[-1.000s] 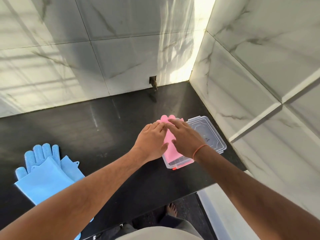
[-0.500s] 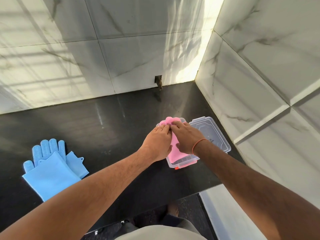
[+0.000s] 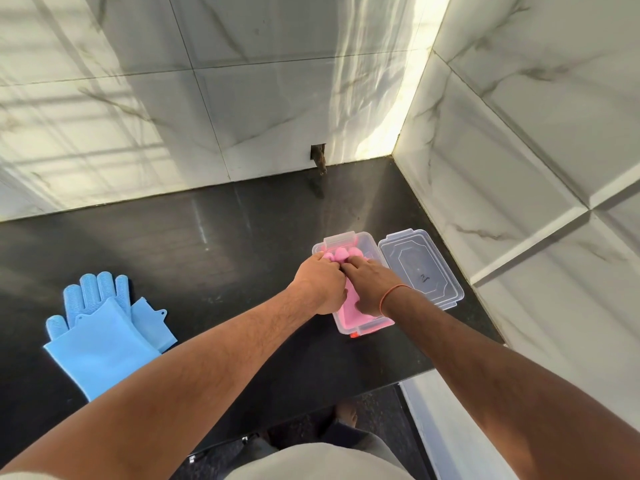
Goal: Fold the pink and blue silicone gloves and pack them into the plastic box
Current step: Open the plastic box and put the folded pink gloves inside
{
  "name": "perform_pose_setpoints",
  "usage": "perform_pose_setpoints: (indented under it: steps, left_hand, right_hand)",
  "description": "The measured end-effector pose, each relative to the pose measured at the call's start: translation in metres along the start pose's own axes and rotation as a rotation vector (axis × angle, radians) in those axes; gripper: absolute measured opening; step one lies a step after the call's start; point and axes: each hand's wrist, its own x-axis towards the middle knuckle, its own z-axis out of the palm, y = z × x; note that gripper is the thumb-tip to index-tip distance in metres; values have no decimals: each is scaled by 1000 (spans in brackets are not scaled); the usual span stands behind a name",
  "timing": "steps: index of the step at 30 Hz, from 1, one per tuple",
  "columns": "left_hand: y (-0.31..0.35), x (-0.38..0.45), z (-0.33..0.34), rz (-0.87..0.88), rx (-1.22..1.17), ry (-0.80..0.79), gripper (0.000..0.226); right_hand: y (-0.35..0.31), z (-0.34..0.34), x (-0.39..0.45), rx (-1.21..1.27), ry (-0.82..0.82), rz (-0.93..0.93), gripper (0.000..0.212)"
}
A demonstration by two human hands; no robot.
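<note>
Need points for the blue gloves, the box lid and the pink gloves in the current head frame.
blue gloves (image 3: pixel 104 336): head view, on the flat cuff of the top glove.
box lid (image 3: pixel 420 268): head view, on the centre panel.
pink gloves (image 3: pixel 349 311): head view, on the pink area between the wrists, inside the plastic box (image 3: pixel 370 242).

White marble-look tiles with grey veins cover the back wall (image 3: pixel 194 98) and the right wall (image 3: pixel 540 140), which meet in a corner. A bright strip of warm light (image 3: pixel 388 126) runs down that corner, and soft crossed shadows lie over the left tiles. A small dark opening (image 3: pixel 318 154) sits at the foot of the back wall. The glossy black desk (image 3: pixel 173 244) reflects the light. Below its front edge shows dark speckled floor (image 3: pixel 381 410).
</note>
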Motion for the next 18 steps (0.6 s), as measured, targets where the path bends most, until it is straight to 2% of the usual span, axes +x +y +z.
perform_pose_setpoints:
  steps: [4,10,18]
  left_hand:
    - [1,7,-5,5,49,-85,39]
    - [-3,17,-2,-3,41,-83,32]
    - [4,24,4,-77,-22,26,34]
  right_hand:
    - [2,6,3,-3,-39,-5,97]
    - [3,16,8,-1,-47,-3,98]
    - [3,18,12,-26,-82,20,98]
